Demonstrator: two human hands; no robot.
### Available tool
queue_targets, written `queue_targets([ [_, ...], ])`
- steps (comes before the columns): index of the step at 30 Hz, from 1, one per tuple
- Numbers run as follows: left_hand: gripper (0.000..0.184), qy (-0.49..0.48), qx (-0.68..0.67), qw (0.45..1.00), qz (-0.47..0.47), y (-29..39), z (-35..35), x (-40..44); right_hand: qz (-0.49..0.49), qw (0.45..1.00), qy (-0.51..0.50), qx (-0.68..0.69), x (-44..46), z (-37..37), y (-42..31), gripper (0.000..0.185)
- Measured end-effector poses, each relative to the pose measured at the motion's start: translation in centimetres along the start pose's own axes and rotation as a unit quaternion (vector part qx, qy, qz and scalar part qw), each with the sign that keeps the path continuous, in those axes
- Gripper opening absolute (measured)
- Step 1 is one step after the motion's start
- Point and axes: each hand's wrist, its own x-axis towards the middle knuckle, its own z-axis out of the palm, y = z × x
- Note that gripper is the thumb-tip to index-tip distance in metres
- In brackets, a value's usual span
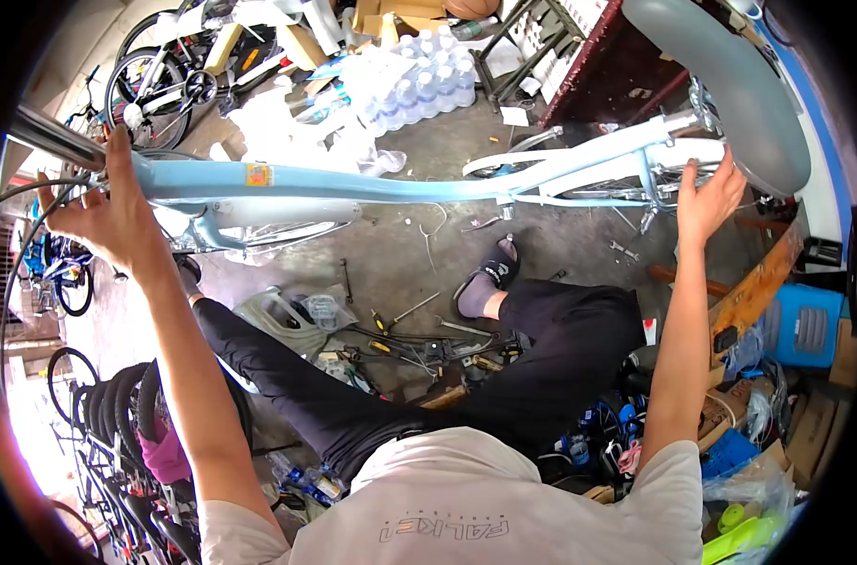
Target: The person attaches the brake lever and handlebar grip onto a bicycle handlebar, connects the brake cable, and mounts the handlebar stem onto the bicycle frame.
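Observation:
A light blue bicycle frame stretches across in front of me, with an orange-yellow sticker on its tube. My left hand is at the front end, fingers around the head tube area beside the black cables. At the rear, my right hand has its fingers on the white rear mudguard, just below the grey saddle. A white front mudguard shows under the tube. Part of each hand's grip is hidden by the bicycle.
Between my legs lie screwdrivers, spanners and loose parts. Shrink-wrapped bottles stand beyond the bicycle. More bicycles are at the upper left, tyres at the lower left. A blue case and cardboard crowd the right.

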Motion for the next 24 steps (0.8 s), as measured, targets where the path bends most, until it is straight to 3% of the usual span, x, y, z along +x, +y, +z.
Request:
queue_targets([
  [2, 0.064, -0.001, -0.25, 0.968, 0.003, 1.0, 2.0, -0.8, 0.006, 1.0, -0.004, -0.008, 0.2, -0.4, -0.5, 0.068],
  [4, 0.056, -0.052, -0.257, 0.965, 0.005, -0.7, 2.5, -0.4, 0.005, 1.0, -0.012, 0.001, 0.2, -0.3, -0.4, 0.068],
  [5, 0.051, -0.019, -0.248, 0.968, -0.021, -1.1, 2.9, -0.1, -0.004, 1.0, -0.01, 0.002, 0.3, -0.1, -0.4, 0.069],
  [10, 0.055, -0.03, -0.205, 0.977, -0.05, -3.6, 2.9, 1.1, -0.009, 1.0, 0.001, -0.017, 0.0, 0.1, -1.1, 0.065],
  [13, 0.061, 0.036, -0.244, 0.969, -0.018, -3.3, 3.4, 1.1, -0.01, 0.999, 0.009, -0.031, -0.1, 0.3, -2.0, 0.066],
  [16, 0.063, 0.027, -0.255, 0.966, 0.009, -5.9, 3.1, 2.5, -0.012, 0.999, 0.025, -0.018, -0.6, 0.3, -3.3, 0.065],
  [18, 0.061, 0.022, -0.275, 0.961, -0.034, -6.0, 2.7, 2.9, -0.011, 0.999, 0.032, -0.02, -1.0, 0.6, -4.2, 0.064],
  [22, 0.055, -0.035, -0.287, 0.956, -0.042, -7.6, 1.4, 4.2, -0.024, 0.999, 0.048, -0.003, -1.6, -0.1, -6.3, 0.063],
  [24, 0.052, -0.018, -0.294, 0.955, -0.034, -8.4, 0.9, 4.5, -0.023, 0.999, 0.046, 0.0, -1.7, -0.9, -7.1, 0.063],
])
